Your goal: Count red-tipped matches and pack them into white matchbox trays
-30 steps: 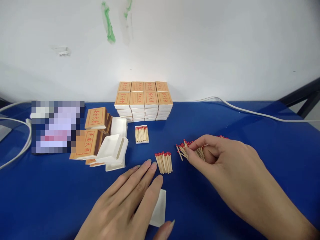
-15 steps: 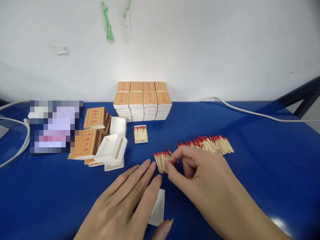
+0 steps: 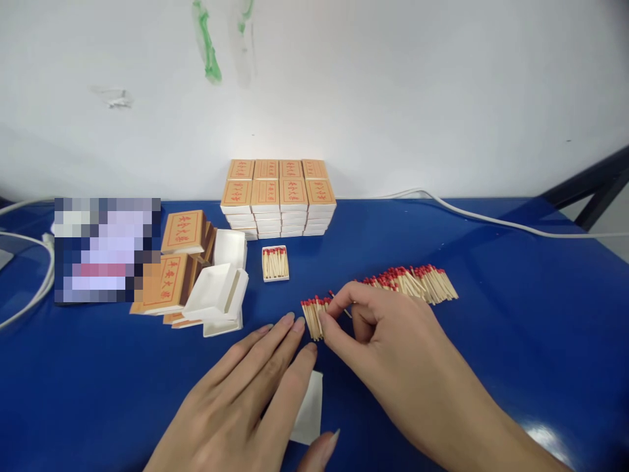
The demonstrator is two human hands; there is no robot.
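Note:
Red-tipped wooden matches (image 3: 311, 320) lie side by side in a small row on the blue table. My left hand (image 3: 246, 393) rests flat with its fingers stretched out, the tips at the left end of this row. Beneath its thumb side a white piece (image 3: 309, 410), probably a matchbox tray, shows in part. My right hand (image 3: 378, 337) has thumb and index finger pinched together on matches at the row's right end; how many they grip is hidden. Behind that hand spreads a larger pile of matches (image 3: 417, 284). A tray filled with matches (image 3: 275, 263) sits beyond the left fingertips.
Stacked matchboxes (image 3: 278, 196) stand against the white wall. To the left are orange matchbox sleeves (image 3: 171, 282) and empty white trays (image 3: 209, 288). A blurred-out device (image 3: 108, 249) lies farther left. A white cable (image 3: 491, 219) runs along the back right.
My right hand has shifted slightly left along the small row of matches, its pinch now covering more of them. My left hand stays in place.

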